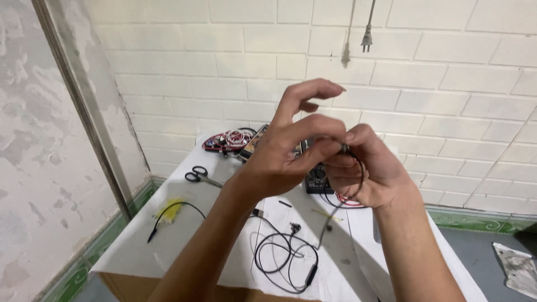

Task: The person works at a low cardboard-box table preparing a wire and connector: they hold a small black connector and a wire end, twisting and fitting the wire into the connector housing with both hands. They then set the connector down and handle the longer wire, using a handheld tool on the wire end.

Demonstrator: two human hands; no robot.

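Head view looks down on two bare hands raised together above a white-covered bench [168,235] set against a white brick wall [447,84]. The right hand [372,170] is curled shut around a thin dark cable [362,178], which bends in a small loop against its palm and fingers, with what looks like a small dark end piece showing at the top of the loop, though it is too small to identify. The left hand [291,154] meets it from the left: thumb and forefinger are pinched onto that same end of the cable, right where the two hands touch, while the remaining fingers fan upward and stay loose. So the held thing lies between the two grips, its loop hanging on the right hand's side and its free end at the left hand's fingertips; its short visible run goes roughly up and down. From the right hand a thin grey length drops toward the bench. Directly below the hands lies a black earphone lead [285,260] in loose coils, well apart from both hands. Farther back on the bench sit a dark meter-like device [317,182], a bundle of red and white wires [232,138], black-handled scissors [197,175] to the left, and a black wire beside a yellow scrap [170,210]. A grey plug [367,40] hangs on the wall above.
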